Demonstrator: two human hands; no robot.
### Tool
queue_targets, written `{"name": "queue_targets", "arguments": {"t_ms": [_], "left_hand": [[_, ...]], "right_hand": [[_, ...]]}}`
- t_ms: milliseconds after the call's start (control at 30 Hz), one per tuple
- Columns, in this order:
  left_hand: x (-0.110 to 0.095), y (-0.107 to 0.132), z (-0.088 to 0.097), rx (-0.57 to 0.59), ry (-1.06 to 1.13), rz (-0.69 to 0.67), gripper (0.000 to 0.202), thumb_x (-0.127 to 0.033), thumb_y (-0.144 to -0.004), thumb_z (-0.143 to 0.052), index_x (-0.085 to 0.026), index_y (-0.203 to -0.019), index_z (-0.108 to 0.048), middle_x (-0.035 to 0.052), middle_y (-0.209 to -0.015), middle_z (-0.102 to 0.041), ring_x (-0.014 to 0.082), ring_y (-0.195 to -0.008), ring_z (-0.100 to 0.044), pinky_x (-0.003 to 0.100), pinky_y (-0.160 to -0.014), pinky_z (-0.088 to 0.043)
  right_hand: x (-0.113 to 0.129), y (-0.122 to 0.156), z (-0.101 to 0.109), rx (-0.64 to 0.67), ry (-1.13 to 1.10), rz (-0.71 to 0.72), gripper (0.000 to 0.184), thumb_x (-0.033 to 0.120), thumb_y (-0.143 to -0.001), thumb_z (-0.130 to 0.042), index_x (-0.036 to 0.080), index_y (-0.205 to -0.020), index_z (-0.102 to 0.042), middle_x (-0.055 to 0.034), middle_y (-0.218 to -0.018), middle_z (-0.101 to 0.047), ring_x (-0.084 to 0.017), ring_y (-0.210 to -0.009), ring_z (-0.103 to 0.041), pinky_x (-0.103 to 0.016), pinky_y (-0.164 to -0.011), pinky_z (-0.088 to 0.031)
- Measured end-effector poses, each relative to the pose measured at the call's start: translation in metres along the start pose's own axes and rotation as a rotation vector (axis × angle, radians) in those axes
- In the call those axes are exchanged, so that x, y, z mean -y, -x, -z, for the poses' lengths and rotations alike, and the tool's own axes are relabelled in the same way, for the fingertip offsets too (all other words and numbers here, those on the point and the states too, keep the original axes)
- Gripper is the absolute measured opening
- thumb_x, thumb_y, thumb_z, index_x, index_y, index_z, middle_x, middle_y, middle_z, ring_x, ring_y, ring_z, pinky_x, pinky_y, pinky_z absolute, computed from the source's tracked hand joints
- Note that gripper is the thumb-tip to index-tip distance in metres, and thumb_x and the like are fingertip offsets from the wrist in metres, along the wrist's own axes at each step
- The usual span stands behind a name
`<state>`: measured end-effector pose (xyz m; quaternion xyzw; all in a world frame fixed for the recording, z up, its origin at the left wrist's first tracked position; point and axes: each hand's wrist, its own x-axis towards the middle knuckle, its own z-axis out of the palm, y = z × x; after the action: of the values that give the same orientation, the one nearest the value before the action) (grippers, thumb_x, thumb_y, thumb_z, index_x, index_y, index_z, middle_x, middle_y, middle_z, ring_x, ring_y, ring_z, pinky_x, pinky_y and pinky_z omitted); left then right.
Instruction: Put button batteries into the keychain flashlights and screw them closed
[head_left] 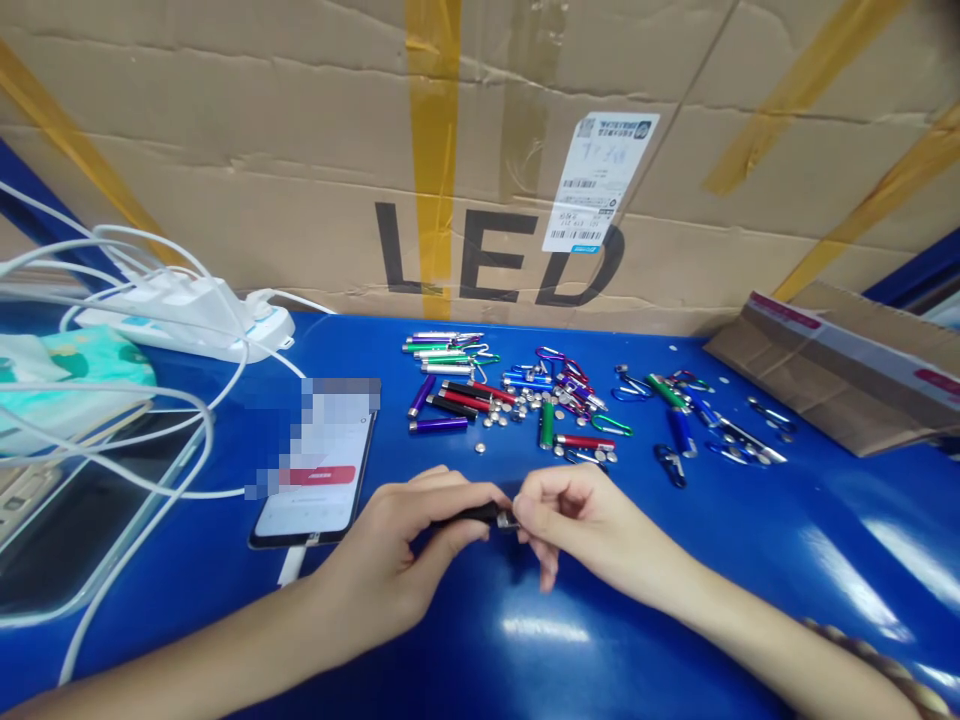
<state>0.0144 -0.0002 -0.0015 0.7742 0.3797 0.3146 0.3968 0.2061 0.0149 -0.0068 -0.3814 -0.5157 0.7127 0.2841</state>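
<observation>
My left hand point(409, 545) is closed around a slim black mini flashlight point(476, 513), held level just above the blue table. The flashlight's silver end points right, where the thumb and forefinger of my right hand point(562, 515) pinch it. My right fingertips partly hide that end, so I cannot tell whether a small part sits between them. Beyond my hands lie several similar tubes, among them a purple flashlight point(439, 426), a green flashlight point(547, 425) and a red flashlight point(585, 442). Loose silver button cells point(525, 408) are scattered between them.
A phone point(322, 500) with a lit screen and plugged cable lies left of my hands. White cables loop from a power strip point(187, 315). Coloured carabiners point(611, 426) lie at right, near an open cardboard box point(832, 370). A large carton point(300, 150) stands behind.
</observation>
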Motion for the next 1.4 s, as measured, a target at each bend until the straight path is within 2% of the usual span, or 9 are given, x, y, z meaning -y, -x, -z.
{"name": "queue_targets", "arguments": {"t_ms": [167, 267, 467, 567, 633, 700, 933, 1033, 1400], "left_hand": [[0.0025, -0.0026, -0.0027, 0.070, 0.239, 0.171, 0.023, -0.018, -0.088, -0.047, -0.021, -0.092, -0.069, -0.0025, -0.075, -0.065, 0.0122, -0.074, -0.059, 0.020, -0.072, -0.043], [0.0065, -0.0024, -0.0050, 0.069, 0.326, 0.182, 0.025, -0.018, -0.088, -0.048, -0.025, -0.101, -0.067, -0.0037, -0.083, -0.068, 0.0118, -0.080, -0.060, 0.019, -0.075, -0.044], [0.0064, -0.0031, -0.0023, 0.001, 0.176, 0.175, 0.030, -0.015, -0.085, -0.051, -0.027, -0.110, -0.064, -0.0038, -0.083, -0.068, 0.0090, -0.065, -0.056, 0.017, -0.062, -0.044], [0.0047, -0.0043, -0.0008, -0.025, 0.138, 0.133, 0.031, -0.015, -0.085, -0.051, -0.026, -0.111, -0.063, -0.0022, -0.086, -0.068, 0.0116, -0.078, -0.059, 0.020, -0.072, -0.046], [0.0041, -0.0039, -0.0010, -0.028, 0.115, 0.118, 0.031, -0.016, -0.086, -0.050, -0.026, -0.113, -0.062, -0.0015, -0.086, -0.067, 0.0133, -0.084, -0.060, 0.021, -0.075, -0.046], [0.0042, -0.0027, -0.0020, -0.020, 0.075, 0.127, 0.030, -0.018, -0.086, -0.051, -0.026, -0.112, -0.062, -0.0011, -0.082, -0.067, 0.0140, -0.079, -0.060, 0.020, -0.068, -0.046], [0.0069, -0.0007, -0.0044, -0.017, -0.027, 0.074, 0.026, -0.019, -0.085, -0.054, -0.025, -0.107, -0.066, -0.0002, -0.077, -0.066, 0.0140, -0.072, -0.057, 0.020, -0.061, -0.044], [0.0049, -0.0018, -0.0036, -0.023, 0.001, 0.084, 0.028, -0.016, -0.084, -0.054, -0.023, -0.109, -0.065, -0.0002, -0.077, -0.066, 0.0132, -0.070, -0.058, 0.019, -0.061, -0.044], [0.0049, -0.0046, -0.0009, -0.083, 0.031, 0.035, 0.028, -0.014, -0.081, -0.058, -0.021, -0.107, -0.066, 0.0016, -0.087, -0.072, 0.0141, -0.077, -0.065, 0.018, -0.064, -0.049]], "right_hand": [[-0.0025, -0.0015, -0.0065, -0.101, -0.066, 0.089, 0.023, 0.024, -0.064, -0.076, 0.015, -0.075, -0.058, 0.0033, -0.057, -0.065, -0.007, -0.048, -0.060, -0.015, -0.046, -0.051], [-0.0022, -0.0019, -0.0080, -0.108, -0.099, 0.044, 0.020, 0.024, -0.065, -0.075, 0.013, -0.074, -0.061, -0.0011, -0.062, -0.069, -0.009, -0.053, -0.064, -0.016, -0.051, -0.053], [-0.0023, -0.0039, -0.0029, -0.150, -0.173, -0.017, 0.019, 0.018, -0.062, -0.076, 0.015, -0.079, -0.069, 0.0010, -0.064, -0.070, -0.007, -0.060, -0.066, -0.015, -0.061, -0.054], [-0.0021, -0.0030, -0.0019, -0.140, -0.183, 0.019, 0.020, 0.016, -0.063, -0.076, 0.018, -0.082, -0.070, 0.0007, -0.070, -0.071, -0.007, -0.064, -0.067, -0.015, -0.067, -0.053], [-0.0019, -0.0022, -0.0022, -0.136, -0.166, 0.067, 0.016, 0.017, -0.066, -0.074, 0.019, -0.082, -0.071, 0.0005, -0.071, -0.072, -0.007, -0.066, -0.067, -0.016, -0.067, -0.053], [-0.0022, -0.0018, -0.0027, -0.163, -0.100, 0.139, 0.013, 0.019, -0.069, -0.072, 0.021, -0.082, -0.071, 0.0008, -0.071, -0.071, -0.007, -0.064, -0.066, -0.016, -0.065, -0.053], [-0.0049, -0.0006, -0.0049, -0.316, 0.448, 0.550, 0.013, 0.012, -0.072, -0.067, 0.021, -0.080, -0.072, -0.0011, -0.074, -0.069, -0.010, -0.067, -0.063, -0.020, -0.061, -0.052], [-0.0034, 0.0013, -0.0045, -0.336, 0.566, 0.685, 0.012, 0.008, -0.072, -0.067, 0.018, -0.074, -0.072, -0.0018, -0.073, -0.069, -0.010, -0.065, -0.063, -0.020, -0.061, -0.052], [-0.0025, 0.0016, -0.0067, -0.375, 0.660, 0.821, 0.012, 0.005, -0.070, -0.067, 0.015, -0.073, -0.070, -0.0039, -0.072, -0.070, -0.011, -0.065, -0.065, -0.020, -0.061, -0.053]]}}
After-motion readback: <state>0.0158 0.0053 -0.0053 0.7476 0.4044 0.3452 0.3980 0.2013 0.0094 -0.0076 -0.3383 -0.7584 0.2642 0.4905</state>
